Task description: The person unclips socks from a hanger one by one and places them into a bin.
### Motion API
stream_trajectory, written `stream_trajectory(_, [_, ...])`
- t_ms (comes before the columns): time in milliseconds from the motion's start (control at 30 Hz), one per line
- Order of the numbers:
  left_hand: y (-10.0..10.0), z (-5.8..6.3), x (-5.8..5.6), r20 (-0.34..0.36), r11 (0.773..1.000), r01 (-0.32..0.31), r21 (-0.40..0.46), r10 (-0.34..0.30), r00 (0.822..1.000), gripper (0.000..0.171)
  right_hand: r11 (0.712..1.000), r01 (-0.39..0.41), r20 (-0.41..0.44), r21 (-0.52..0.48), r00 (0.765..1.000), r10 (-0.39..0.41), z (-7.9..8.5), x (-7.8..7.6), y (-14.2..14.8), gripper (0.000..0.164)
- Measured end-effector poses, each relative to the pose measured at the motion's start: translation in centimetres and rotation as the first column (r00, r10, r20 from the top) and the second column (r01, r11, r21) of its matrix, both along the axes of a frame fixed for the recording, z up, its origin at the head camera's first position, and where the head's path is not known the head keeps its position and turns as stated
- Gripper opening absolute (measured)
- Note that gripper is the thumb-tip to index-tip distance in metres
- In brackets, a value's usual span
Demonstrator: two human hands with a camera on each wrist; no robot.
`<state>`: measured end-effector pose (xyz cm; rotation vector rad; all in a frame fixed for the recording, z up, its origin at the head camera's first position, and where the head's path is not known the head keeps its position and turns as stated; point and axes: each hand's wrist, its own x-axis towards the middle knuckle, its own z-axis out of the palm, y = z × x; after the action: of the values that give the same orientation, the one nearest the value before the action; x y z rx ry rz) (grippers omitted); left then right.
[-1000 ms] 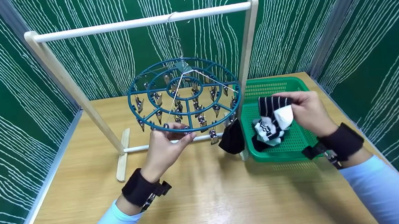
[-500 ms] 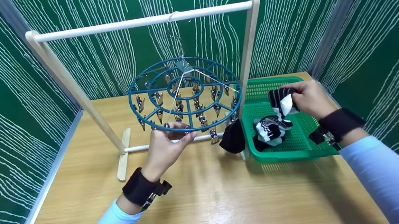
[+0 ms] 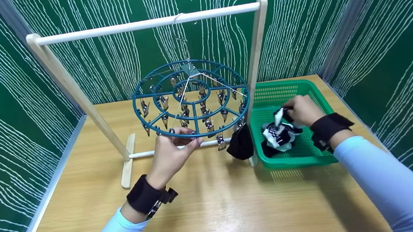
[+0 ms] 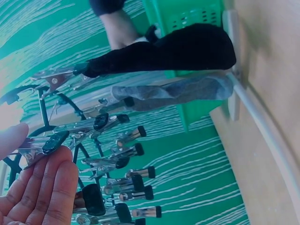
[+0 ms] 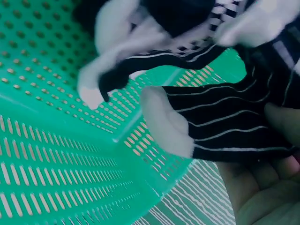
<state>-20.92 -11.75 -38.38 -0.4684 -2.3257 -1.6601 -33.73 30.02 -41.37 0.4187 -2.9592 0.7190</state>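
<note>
My left hand (image 3: 170, 154) is at the near rim of a round blue clip hanger (image 3: 196, 134). In the left wrist view its thumb and fingers pinch a metal clip (image 4: 41, 145) with dark tips. Over the green basket (image 3: 297, 161), my right hand (image 3: 306, 110) grips a black sock with white stripes and a white toe (image 5: 229, 124). Below that sock lies a pile of black, white and checked socks (image 3: 277, 138). A black sock (image 4: 187, 49) and a grey sock (image 4: 173, 93) hang from clips on the hanger's right side.
A wooden rack with a white top rail (image 3: 115, 28) carries the hanger by a hook. Its right post (image 3: 256, 52) stands between hanger and basket. Several other metal clips dangle under the rings. Green walls with white streaks surround the wooden table (image 3: 212, 205).
My right hand lifted the striped sock up and to the right, then came back left and down over the pile. My left hand stays at the hanger's rim.
</note>
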Motion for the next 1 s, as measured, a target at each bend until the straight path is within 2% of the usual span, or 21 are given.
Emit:
stream_trajectory(167, [0.0, 0.0, 0.0, 0.002, 1.000, 0.001, 0.005, -0.001, 1.000, 0.020, 0.997, -0.043, -0.024, 0.059, 0.999, 0.044, -1.7, -0.4, -0.9, 0.017])
stream_trajectory(300, [0.0, 0.0, 0.1, -0.004, 1.000, 0.005, 0.017, -0.005, 1.000, 0.021, 0.995, -0.069, -0.011, 0.079, 0.997, 0.070, -2.7, -0.7, -1.5, 0.026])
stream_trajectory(467, [0.0, 0.1, 0.1, -0.001, 1.000, 0.007, 0.024, -0.007, 1.000, 0.020, 0.988, -0.127, 0.037, 0.090, 0.992, 0.124, -3.7, -1.0, -2.0, 0.026])
stream_trajectory(567, [0.0, 0.1, 0.2, -0.005, 1.000, 0.001, 0.025, -0.001, 1.000, 0.021, 0.982, -0.156, 0.053, 0.105, 0.987, 0.152, -4.2, -1.1, -2.1, 0.033])
stream_trajectory(733, [-0.1, 0.1, 0.2, -0.007, 1.000, -0.004, 0.028, 0.004, 1.000, 0.022, 0.980, -0.171, 0.059, 0.099, 0.984, 0.165, -4.0, -0.9, -2.2, 0.038])
stream_trajectory(800, [-0.1, 0.1, 0.1, -0.009, 1.000, -0.002, 0.027, 0.002, 1.000, 0.022, 0.981, -0.173, 0.061, 0.091, 0.984, 0.168, -3.6, -0.7, -2.1, 0.033])
stream_trajectory(933, [-0.2, 0.0, 0.1, -0.024, 1.000, 0.000, 0.013, 0.001, 1.000, 0.022, 0.982, -0.163, 0.061, 0.097, 0.986, 0.158, -2.8, -0.3, -2.1, 0.013])
stream_trajectory(1000, [-0.2, 0.0, 0.1, -0.035, 1.000, 0.001, 0.005, -0.001, 0.999, 0.022, 0.982, -0.158, 0.069, 0.099, 0.986, 0.151, -2.3, -0.1, -2.0, 0.015])
